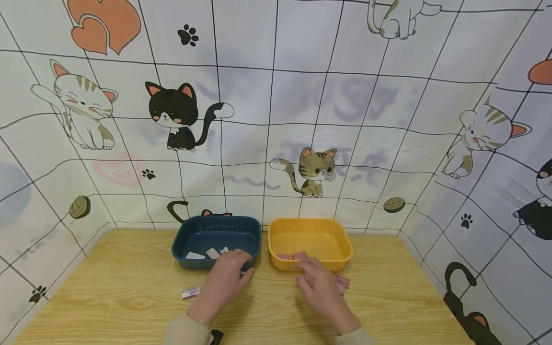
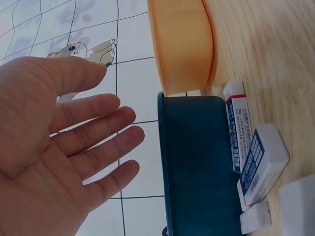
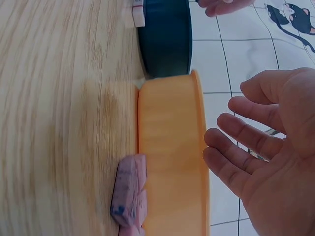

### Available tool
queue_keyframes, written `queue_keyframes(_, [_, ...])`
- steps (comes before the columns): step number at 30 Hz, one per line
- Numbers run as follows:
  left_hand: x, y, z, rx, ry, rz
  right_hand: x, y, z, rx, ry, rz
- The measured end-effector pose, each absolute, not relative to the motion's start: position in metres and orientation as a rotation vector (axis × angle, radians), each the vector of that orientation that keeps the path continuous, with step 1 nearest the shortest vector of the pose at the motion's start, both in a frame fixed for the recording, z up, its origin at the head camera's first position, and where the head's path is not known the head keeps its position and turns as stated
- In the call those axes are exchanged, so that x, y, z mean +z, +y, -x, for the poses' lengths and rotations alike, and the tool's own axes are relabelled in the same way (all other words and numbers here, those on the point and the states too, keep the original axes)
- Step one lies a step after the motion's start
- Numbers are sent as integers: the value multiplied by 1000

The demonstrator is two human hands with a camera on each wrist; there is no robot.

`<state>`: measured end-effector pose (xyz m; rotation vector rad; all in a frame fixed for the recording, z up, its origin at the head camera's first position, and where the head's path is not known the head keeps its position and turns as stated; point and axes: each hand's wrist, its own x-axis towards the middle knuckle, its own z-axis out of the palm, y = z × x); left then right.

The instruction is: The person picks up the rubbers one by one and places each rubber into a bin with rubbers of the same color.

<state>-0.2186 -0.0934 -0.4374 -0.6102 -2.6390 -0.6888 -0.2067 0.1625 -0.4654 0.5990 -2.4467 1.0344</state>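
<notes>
My left hand [image 1: 224,285] hovers at the front of a dark blue bin [image 1: 215,224], fingers relaxed and nothing held in the left wrist view. White erasers [image 1: 195,256] lie inside that bin. Outside its front wall sit several more white erasers, some in blue-and-white sleeves [image 2: 266,162]. My right hand [image 1: 321,290] is over the front of a yellow bin [image 1: 310,230]; its fingers are loosely spread around nothing. Pink erasers [image 1: 300,255] rest in the yellow bin. Another pink group [image 3: 126,189] lies on the table against its front wall, partly covered by the right hand in the head view.
The two bins stand side by side at the back of a wooden table [image 1: 129,278], close to a cat-patterned sheet [image 1: 246,96] that forms the walls. A dark strap-like piece [image 1: 217,337] shows by the left sleeve [image 1: 187,331].
</notes>
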Motion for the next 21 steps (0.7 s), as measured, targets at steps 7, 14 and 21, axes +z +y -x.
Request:
queue_keyframes(7, [-441,-90,216,-694,-2642,631,-469,174,209,1013,-2520,-526])
queue_keyframes(14, [-446,-85,215,-674,-2640,668,-470,182,209,1039,-2530,-494])
queue_keyframes(21, [-449,-80,212,-660,-2682,685,-473,189,208,975,-2576,-437])
